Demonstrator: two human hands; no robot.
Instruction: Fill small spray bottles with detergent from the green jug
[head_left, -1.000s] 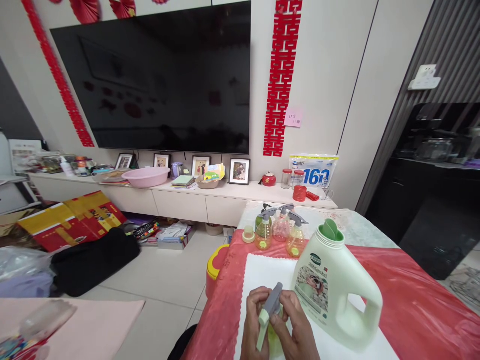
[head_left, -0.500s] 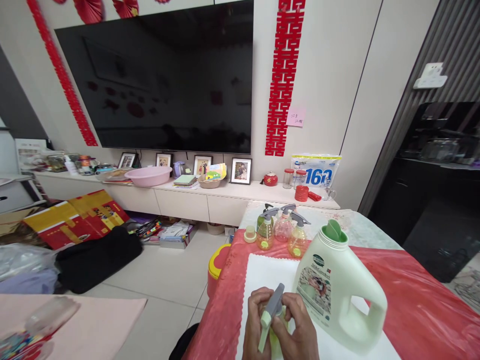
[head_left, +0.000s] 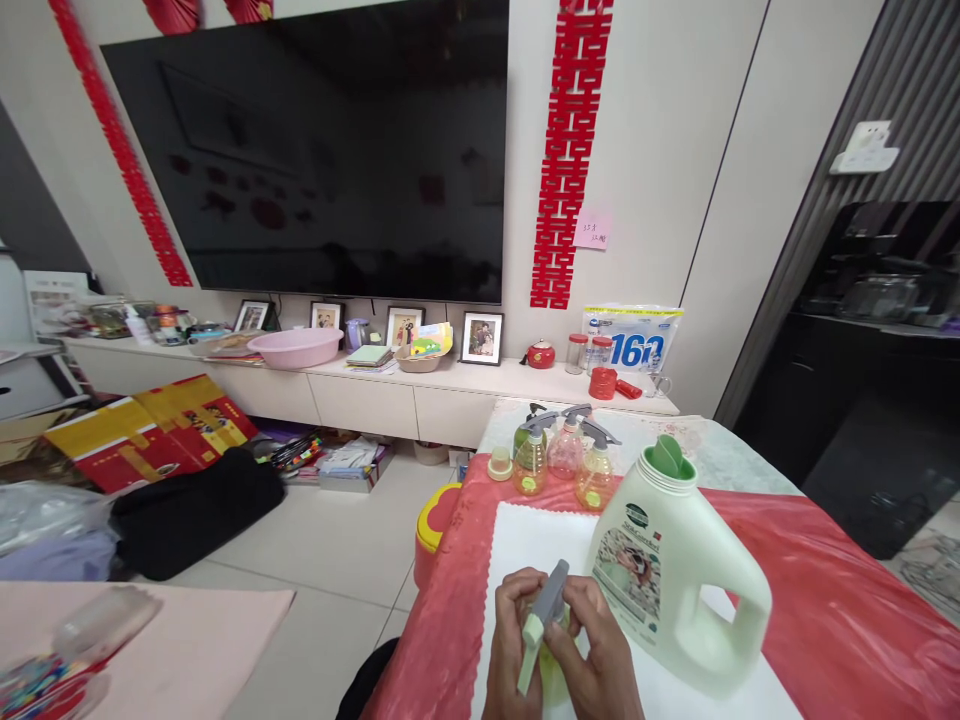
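Note:
At the bottom of the view both my hands close round a small spray bottle. My left hand [head_left: 511, 640] grips its left side. My right hand [head_left: 596, 655] wraps its right side, fingers on the grey and green spray head [head_left: 543, 610], whose trigger points down. The yellowish bottle body is mostly hidden between my palms. They are over a white cloth [head_left: 536, 545] on the red table cover [head_left: 840, 610]. A large pale green detergent jug [head_left: 671, 575] with an open green spout stands just right of my hands.
Three small spray bottles [head_left: 564, 458] and a small cap [head_left: 499, 464] stand at the table's far end. A yellow and red stool [head_left: 435, 530] is beside the table's left edge. A low cabinet with a pink basin [head_left: 295, 349] runs under the wall television; bags and boxes lie on the floor at left.
My hands hold the spray head much as before, with only a slight shift of the fingers. The view has drifted a little.

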